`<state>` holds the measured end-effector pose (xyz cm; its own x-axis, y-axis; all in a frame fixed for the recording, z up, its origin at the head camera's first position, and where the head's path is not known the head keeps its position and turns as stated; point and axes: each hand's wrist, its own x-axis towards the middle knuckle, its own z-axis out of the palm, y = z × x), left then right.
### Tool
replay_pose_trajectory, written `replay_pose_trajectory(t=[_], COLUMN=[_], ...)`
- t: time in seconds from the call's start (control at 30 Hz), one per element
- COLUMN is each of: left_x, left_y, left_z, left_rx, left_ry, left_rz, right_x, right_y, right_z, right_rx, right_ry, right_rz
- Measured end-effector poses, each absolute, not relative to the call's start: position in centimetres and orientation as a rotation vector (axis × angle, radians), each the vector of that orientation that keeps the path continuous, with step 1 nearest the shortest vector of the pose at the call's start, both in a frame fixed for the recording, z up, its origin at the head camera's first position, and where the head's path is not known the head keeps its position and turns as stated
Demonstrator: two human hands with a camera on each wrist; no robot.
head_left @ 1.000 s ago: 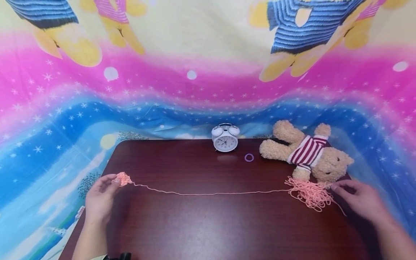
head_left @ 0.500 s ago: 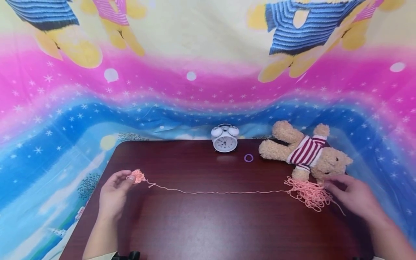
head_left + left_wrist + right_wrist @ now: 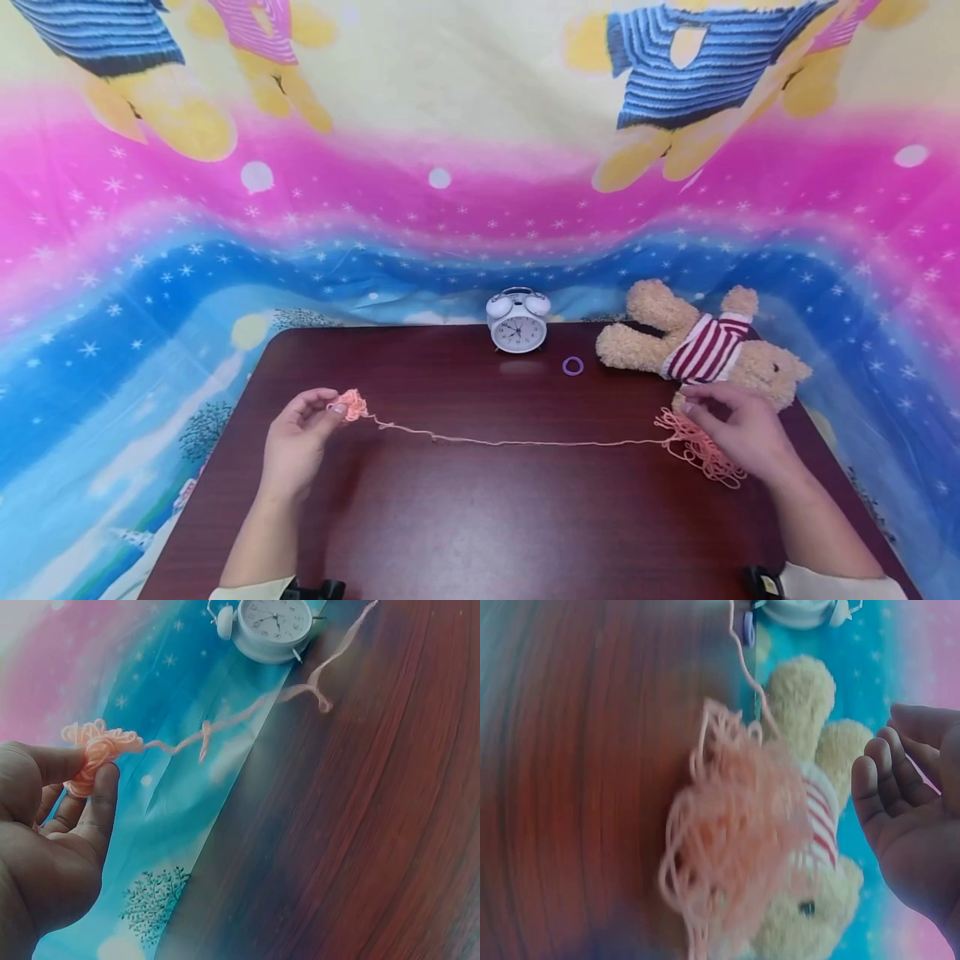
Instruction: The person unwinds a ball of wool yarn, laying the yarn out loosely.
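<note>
My left hand [image 3: 295, 446] pinches a small bundle of peach yarn [image 3: 99, 757] between thumb and fingers, held up above the table's left side. From it a single yarn strand [image 3: 495, 442] runs across to a loose, tangled yarn pile [image 3: 696, 454] on the right of the table. Over this pile hovers my right hand [image 3: 746, 433], hiding part of it in the head view. In the right wrist view its fingers [image 3: 889, 772] are loosely bent with nothing between them, apart from the yarn.
Behind the pile a teddy bear [image 3: 705, 348] in a striped shirt lies on its back. A white twin-bell alarm clock [image 3: 518, 323] stands at the far edge of the brown table [image 3: 480, 533], with a purple ring [image 3: 573, 366] beside it. A printed cloth [image 3: 450, 217] hangs behind.
My left hand has moved right with the yarn bundle, and the strand has slackened a little. My right hand has moved left from the pile's right side to above it.
</note>
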<state>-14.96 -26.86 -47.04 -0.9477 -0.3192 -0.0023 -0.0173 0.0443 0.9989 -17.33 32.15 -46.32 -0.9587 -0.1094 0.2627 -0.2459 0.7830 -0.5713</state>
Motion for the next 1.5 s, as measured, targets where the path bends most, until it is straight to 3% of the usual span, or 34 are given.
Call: replay_pose_trajectory(t=[0.7,1.5], left_x=[-15.9,-16.5], left_y=[-21.3,-15.2], left_z=[-48.1,-47.3], left_rx=[0.250,0.067], left_ry=[-2.164,-2.095], left_rz=[-2.055,-2.257], right_x=[-19.7,-20.2], right_y=[21.9,11.6], right_z=[-48.3,-49.4], right_rx=[0.475,0.786], right_ry=[-2.642,-2.635], right_rz=[1.327,1.445])
